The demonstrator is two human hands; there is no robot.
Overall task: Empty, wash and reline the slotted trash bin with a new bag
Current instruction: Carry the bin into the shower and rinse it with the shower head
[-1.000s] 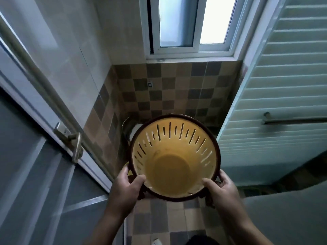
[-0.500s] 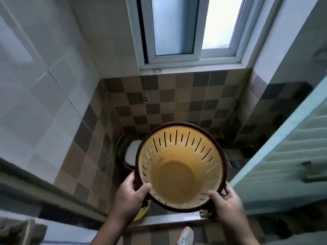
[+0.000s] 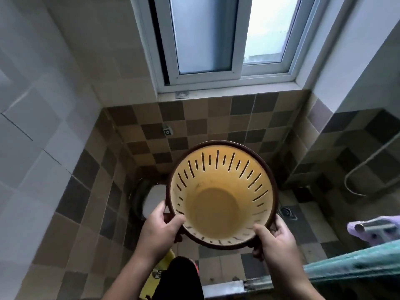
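I hold the slotted trash bin (image 3: pixel 218 200) in front of me at mid height, its mouth facing up towards me. It is yellow inside with a dark brown rim, narrow slots run around its wall, and nothing lies in it. My left hand (image 3: pixel 161 226) grips the near left rim, thumb inside. My right hand (image 3: pixel 273 239) grips the near right rim, thumb over the edge.
A small tiled bathroom lies ahead, with a window (image 3: pixel 216 40) above the checkered back wall. A dark basin with a white inside (image 3: pixel 149 198) stands on the floor at left. A floor drain (image 3: pixel 287 213) is at right, a door (image 3: pixel 350 265) at lower right, a yellow object (image 3: pixel 160 267) by my feet.
I have stepped through the doorway into the bathroom carrying the bin. The door has swung out of view to the right. Both hands keep the same grip.
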